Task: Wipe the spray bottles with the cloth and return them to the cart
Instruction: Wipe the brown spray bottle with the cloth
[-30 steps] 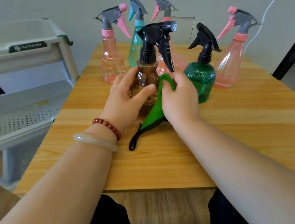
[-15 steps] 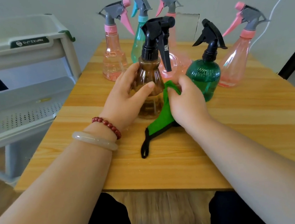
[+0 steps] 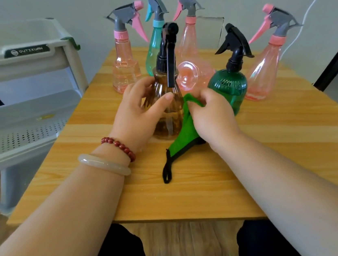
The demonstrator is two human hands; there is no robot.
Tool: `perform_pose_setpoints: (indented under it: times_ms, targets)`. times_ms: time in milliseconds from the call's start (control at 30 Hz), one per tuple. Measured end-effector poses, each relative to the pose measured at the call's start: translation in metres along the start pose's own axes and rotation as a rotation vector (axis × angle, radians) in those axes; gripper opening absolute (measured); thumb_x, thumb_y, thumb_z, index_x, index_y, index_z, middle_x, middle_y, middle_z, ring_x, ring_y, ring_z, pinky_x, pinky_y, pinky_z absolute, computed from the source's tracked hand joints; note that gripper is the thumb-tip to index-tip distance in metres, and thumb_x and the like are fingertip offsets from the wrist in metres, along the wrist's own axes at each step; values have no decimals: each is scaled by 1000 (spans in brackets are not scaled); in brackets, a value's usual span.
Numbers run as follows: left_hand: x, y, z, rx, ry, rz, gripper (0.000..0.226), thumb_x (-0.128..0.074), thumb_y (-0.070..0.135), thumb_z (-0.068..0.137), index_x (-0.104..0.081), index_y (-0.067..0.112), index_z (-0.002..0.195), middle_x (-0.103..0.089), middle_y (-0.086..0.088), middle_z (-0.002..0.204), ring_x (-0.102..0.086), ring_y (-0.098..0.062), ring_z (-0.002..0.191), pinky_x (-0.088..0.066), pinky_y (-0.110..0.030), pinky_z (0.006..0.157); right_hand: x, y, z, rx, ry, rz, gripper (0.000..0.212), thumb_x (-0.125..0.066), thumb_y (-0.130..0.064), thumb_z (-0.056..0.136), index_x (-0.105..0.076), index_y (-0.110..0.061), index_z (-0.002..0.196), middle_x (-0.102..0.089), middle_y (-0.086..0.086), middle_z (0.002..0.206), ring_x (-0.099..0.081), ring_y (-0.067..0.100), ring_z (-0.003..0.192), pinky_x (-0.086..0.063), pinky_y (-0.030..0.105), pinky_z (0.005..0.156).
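Standing upright on the wooden table [image 3: 274, 157], the brown spray bottle [image 3: 168, 123] with black trigger head is gripped by the left hand [image 3: 138, 110], fingers and thumb curled round its body. The right hand [image 3: 211, 118] pinches the green cloth [image 3: 183, 138] against the bottle's right side; the cloth's black-edged tail lies on the table. A green bottle [image 3: 227, 84] stands just beside the right hand. Three pink bottles [image 3: 126, 73] and a teal bottle [image 3: 152, 51] stand behind. The cart [image 3: 24, 115] sits left of the table.
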State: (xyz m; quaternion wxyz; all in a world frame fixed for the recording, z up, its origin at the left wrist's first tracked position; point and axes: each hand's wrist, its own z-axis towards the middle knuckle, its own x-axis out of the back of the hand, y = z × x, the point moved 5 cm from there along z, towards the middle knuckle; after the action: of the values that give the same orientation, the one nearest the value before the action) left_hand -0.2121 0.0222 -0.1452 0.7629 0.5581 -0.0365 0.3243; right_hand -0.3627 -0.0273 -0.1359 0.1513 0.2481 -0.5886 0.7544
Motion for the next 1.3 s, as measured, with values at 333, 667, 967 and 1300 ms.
perform_pose_setpoints:
  times_ms: [333,667,967,1300]
  targets:
    - [1,1,-5,35,-7,-109,36,-50,25,101,-39,55,117,-59,28,109,-56,14,103,-48,-12,88,-9,-15,-13,152,70,115,27,-49,-16,101,-65,-27,119,-58,-13,106,-53,3,94,-40,8,76]
    - [-5,-4,-1,-1,-53,-115,58,-50,42,98,-32,25,151,-54,11,139,-51,-2,126,-47,-32,105,-4,-33,-6,194,206,420,24,-63,-12,92,-60,-36,85,-64,-15,88,-63,2,86,-55,28,83]
    - [-4,1,-2,11,-33,-109,53,-48,36,101,-31,32,151,-55,18,133,-52,9,118,-42,-8,91,1,-10,-7,-32,30,204,17,-61,-13,95,-67,-29,97,-67,-8,85,-68,15,75,-58,34,68]
    - [-3,-2,0,-21,-7,-38,53,-49,39,99,-35,31,149,-51,10,130,-50,12,108,-42,-2,85,-7,-6,-5,28,20,125,21,-55,-7,92,-65,-26,95,-67,-4,91,-62,17,73,-52,29,63]
